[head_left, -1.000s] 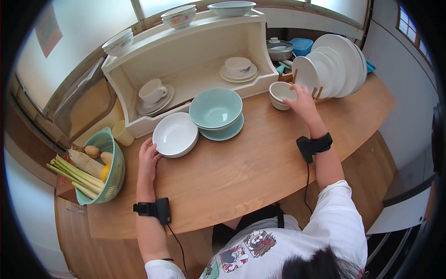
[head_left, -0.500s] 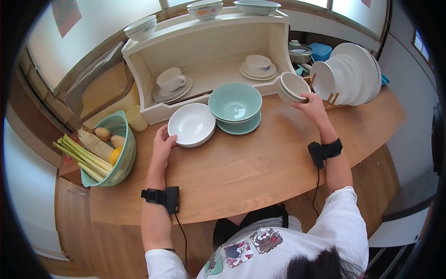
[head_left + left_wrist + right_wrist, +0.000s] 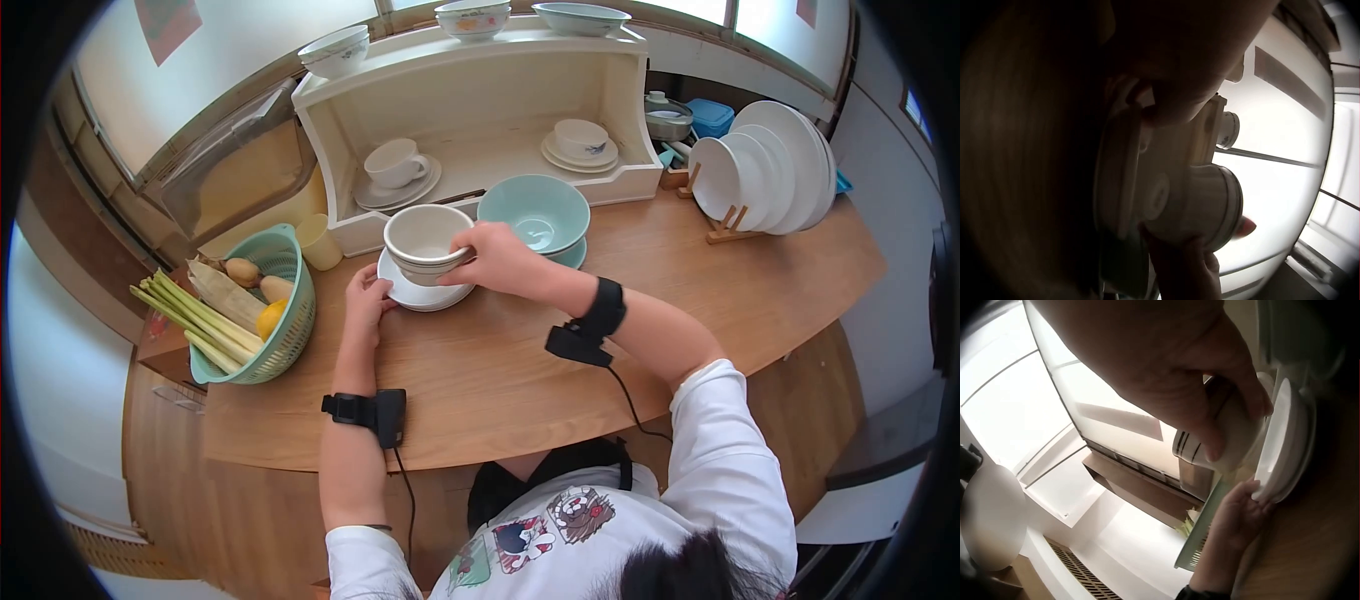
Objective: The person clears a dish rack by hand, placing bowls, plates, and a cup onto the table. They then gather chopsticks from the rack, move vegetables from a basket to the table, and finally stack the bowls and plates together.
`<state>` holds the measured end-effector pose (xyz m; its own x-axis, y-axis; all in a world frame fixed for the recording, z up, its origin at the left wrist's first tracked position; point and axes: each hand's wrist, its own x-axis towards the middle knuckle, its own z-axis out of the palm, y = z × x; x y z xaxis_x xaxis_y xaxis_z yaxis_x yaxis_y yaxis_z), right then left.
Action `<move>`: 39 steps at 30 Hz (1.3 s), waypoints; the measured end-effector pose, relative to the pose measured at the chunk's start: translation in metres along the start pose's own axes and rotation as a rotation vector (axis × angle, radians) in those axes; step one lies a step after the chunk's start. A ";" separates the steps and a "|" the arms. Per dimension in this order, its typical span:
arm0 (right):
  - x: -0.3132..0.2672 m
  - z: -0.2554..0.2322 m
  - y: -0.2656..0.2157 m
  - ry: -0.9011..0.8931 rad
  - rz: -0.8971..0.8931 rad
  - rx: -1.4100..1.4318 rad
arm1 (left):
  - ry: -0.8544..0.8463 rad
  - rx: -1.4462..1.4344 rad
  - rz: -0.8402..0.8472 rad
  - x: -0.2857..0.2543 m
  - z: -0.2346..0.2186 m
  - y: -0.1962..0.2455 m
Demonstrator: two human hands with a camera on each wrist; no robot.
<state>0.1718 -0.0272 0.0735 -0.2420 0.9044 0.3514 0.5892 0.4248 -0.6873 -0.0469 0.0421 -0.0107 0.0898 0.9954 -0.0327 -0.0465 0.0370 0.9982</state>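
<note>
My right hand [image 3: 503, 260] grips a stack of small white bowls [image 3: 422, 233] by the side, thumb and fingers over the rim. Dark lines circle the small bowls [image 3: 1194, 449] near the rim. They are held over a stack of shallow white dishes [image 3: 432, 299], partly hiding it. At the near left edge of those dishes, my left hand [image 3: 366, 298] pinches the rim; the right wrist view shows its fingertips on the edge of the dishes [image 3: 1282, 440]. Just right stands a large pale-green bowl [image 3: 535, 212] on a matching plate [image 3: 574, 254].
A green basket [image 3: 300, 310] of vegetables stands left, beside a cream cup [image 3: 319, 243]. Behind is a white shelf [image 3: 470, 110] with cups and saucers inside and bowls on top. White plates [image 3: 765, 175] stand in a wooden rack [image 3: 728, 230] at the right, near a lidded pot [image 3: 667, 118].
My right hand has lifted the small bowls from beside the plate rack and carried them left, over the shallow white dishes. My left hand has stayed at those dishes' rim. The head view has shifted.
</note>
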 end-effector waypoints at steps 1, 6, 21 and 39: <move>0.009 0.011 0.009 -0.018 0.002 -0.019 | 0.021 0.029 -0.008 0.001 -0.001 -0.001; 0.025 0.036 0.026 0.015 -0.072 -0.122 | 0.074 0.029 -0.018 0.003 -0.001 -0.001; -0.035 -0.056 0.034 0.389 -0.114 -0.172 | 0.064 0.093 0.013 0.000 0.003 -0.001; -0.050 -0.071 0.143 -0.028 0.795 0.574 | 0.046 0.107 0.003 0.004 -0.002 -0.006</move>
<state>0.3227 -0.0149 0.0023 0.0406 0.9330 -0.3577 0.1262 -0.3599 -0.9244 -0.0486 0.0462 -0.0171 0.0437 0.9986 -0.0291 0.0604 0.0264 0.9978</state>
